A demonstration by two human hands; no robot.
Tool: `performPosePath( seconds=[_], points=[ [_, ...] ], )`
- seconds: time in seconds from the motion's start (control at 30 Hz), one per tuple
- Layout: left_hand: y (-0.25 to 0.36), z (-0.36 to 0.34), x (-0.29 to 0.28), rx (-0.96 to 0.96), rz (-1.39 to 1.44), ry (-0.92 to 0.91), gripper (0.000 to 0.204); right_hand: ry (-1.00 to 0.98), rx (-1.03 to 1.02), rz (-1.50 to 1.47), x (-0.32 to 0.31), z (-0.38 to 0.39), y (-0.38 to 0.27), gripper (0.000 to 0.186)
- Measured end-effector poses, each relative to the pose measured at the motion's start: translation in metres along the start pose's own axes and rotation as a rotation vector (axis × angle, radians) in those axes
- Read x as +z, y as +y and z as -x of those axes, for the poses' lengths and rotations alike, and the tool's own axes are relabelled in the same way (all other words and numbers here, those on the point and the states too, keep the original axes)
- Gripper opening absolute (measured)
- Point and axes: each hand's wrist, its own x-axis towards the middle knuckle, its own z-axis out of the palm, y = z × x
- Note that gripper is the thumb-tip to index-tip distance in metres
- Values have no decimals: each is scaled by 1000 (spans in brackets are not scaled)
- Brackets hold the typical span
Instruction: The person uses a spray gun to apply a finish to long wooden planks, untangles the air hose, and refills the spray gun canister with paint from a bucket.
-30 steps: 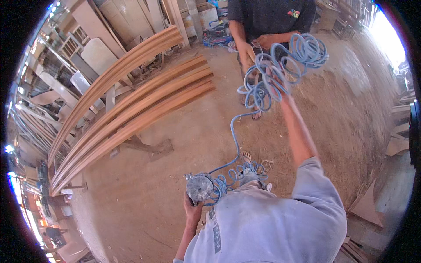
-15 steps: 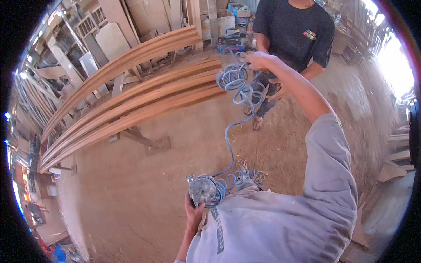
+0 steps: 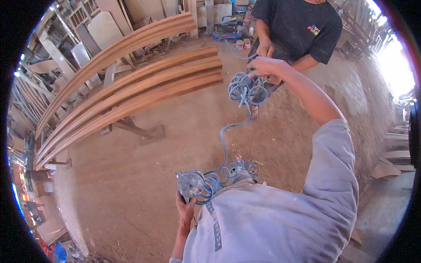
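Note:
My left hand (image 3: 186,207) is closed round a grey, dusty round-pad sander (image 3: 190,184), held low in front of my body with its flat disc facing up. A blue coiled air hose (image 3: 211,184) bunches beside the sander and runs across to a second bundle of coils (image 3: 245,90). My right hand (image 3: 265,66), arm stretched forward, is closed on the hose at the top of that bundle. A co-worker's hand (image 3: 265,48) is right beside mine, at a loop of the hose. Their other hand is partly hidden behind my right hand.
The co-worker in a dark shirt (image 3: 294,26) stands facing me. Long brown wooden mouldings (image 3: 131,98) lie on trestles at left. Behind them are leaning boards (image 3: 105,30), a blue power tool (image 3: 227,30) and small cans (image 3: 243,44). Wood offcuts (image 3: 388,168) lie at right.
The bundle of coils has drawn together under my right hand. The co-worker's hands have moved in close to mine. The sander has shifted slightly left in the view.

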Motion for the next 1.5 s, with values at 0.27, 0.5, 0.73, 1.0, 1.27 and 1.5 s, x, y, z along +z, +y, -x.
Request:
performPosePath(
  seconds=[0.27, 0.5, 0.73, 1.0, 1.27, 1.5],
  points=[
    [11, 0, 2, -4, -45, -1, 61, 118, 32, -198, -18, 51, 0, 17],
    [4, 4, 0, 7, -41, 23, 62, 100, 85, -155, -11, 57, -2, 32],
    [0, 10, 2, -9, -43, 71, 59, 485, -129, -110, 18, 51, 6, 30],
    [8, 9, 8, 44, -53, 46, 60, 626, 587, -1046, 130, 91, -96, 31],
    [21, 1, -2, 13, -119, -17, 54, 801, 436, -2091, 143, 58, -161, 28],
    [22, -1, -9, 71, -154, -62, 51, 864, 571, -1587, 124, 60, -165, 22]
  ],
)
